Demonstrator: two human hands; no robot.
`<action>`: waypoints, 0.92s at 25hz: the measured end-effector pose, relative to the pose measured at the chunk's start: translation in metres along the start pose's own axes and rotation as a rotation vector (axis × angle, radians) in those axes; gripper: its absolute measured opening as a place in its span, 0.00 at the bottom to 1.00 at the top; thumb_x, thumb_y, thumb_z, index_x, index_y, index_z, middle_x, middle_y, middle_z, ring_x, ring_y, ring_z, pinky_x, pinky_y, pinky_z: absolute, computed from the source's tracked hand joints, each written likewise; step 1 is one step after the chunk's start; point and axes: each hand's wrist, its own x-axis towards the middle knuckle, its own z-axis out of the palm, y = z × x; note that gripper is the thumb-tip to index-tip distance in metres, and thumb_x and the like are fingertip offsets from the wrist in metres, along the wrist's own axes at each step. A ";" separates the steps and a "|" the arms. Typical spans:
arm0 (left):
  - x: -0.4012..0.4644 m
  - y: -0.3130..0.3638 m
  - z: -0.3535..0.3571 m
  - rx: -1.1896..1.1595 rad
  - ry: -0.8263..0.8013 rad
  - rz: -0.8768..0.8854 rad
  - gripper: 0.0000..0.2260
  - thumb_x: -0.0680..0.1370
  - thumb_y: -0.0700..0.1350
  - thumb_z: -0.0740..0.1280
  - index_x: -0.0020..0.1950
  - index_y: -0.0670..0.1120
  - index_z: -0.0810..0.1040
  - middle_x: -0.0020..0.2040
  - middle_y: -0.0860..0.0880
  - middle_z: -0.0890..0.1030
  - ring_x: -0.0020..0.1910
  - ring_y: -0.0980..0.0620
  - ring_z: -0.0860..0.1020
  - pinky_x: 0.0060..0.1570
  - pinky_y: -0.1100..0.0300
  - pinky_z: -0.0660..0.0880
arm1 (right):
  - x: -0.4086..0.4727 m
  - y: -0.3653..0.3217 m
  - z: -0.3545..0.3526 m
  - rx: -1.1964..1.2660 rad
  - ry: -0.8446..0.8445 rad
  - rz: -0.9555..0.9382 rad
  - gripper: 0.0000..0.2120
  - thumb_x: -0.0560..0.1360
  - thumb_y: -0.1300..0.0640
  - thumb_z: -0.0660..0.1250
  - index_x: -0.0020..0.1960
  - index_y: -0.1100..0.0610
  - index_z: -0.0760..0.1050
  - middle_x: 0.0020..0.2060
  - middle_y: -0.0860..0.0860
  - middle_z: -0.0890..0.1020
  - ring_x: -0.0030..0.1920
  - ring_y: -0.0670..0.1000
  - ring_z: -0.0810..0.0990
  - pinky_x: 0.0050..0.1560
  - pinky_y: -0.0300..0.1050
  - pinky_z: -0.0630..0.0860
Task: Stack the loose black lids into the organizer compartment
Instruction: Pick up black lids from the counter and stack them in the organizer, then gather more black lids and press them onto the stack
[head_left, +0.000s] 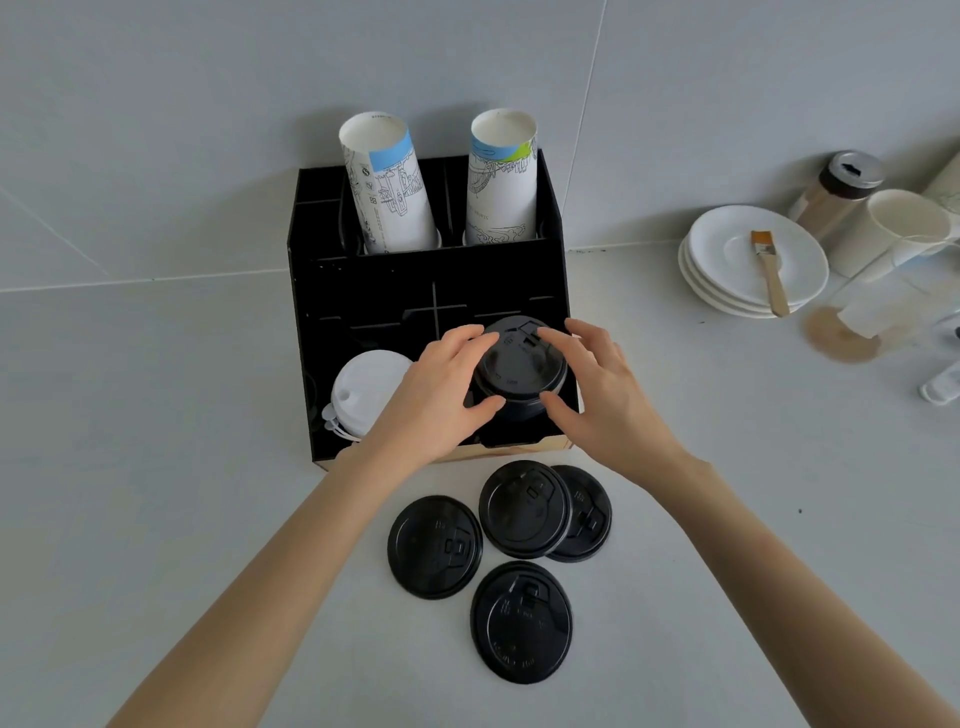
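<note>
A black organizer (363, 291) stands against the wall. In its front right compartment sits a stack of black lids (519, 366). My left hand (441, 389) grips the stack's left side, thumb at the front, fingers over the top edge. My right hand (597, 387) grips its right side the same way. Several loose black lids lie on the counter in front: one at the left (435, 545), one in the middle (524, 509) overlapping another (589, 519), and one nearest me (521, 621).
White lids (366, 392) fill the front left compartment. Two paper cup stacks (389, 192) (501, 182) stand in the rear compartments. At the right are stacked white saucers (748, 260) with a brush (769, 270), a shaker jar (836, 189), a white cup (893, 228) and a brown spill (836, 335).
</note>
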 end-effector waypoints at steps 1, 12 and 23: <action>-0.005 0.000 -0.002 -0.009 0.003 0.004 0.26 0.73 0.45 0.66 0.68 0.45 0.60 0.70 0.46 0.64 0.67 0.47 0.64 0.65 0.54 0.63 | -0.003 -0.003 0.000 -0.004 0.015 0.002 0.25 0.73 0.60 0.64 0.67 0.53 0.60 0.68 0.58 0.63 0.66 0.57 0.63 0.61 0.44 0.61; -0.103 -0.020 0.001 -0.118 0.046 -0.043 0.23 0.73 0.45 0.66 0.66 0.49 0.64 0.66 0.52 0.69 0.64 0.56 0.66 0.59 0.70 0.58 | -0.064 -0.039 0.044 0.020 -0.166 -0.141 0.23 0.72 0.59 0.63 0.66 0.54 0.62 0.64 0.54 0.69 0.62 0.54 0.69 0.60 0.48 0.71; -0.141 -0.050 0.047 0.002 -0.211 -0.241 0.30 0.72 0.50 0.66 0.70 0.49 0.56 0.71 0.50 0.60 0.68 0.50 0.60 0.66 0.54 0.61 | -0.084 -0.032 0.097 -0.149 -0.411 -0.161 0.29 0.71 0.58 0.64 0.69 0.56 0.58 0.69 0.57 0.62 0.69 0.56 0.60 0.71 0.48 0.55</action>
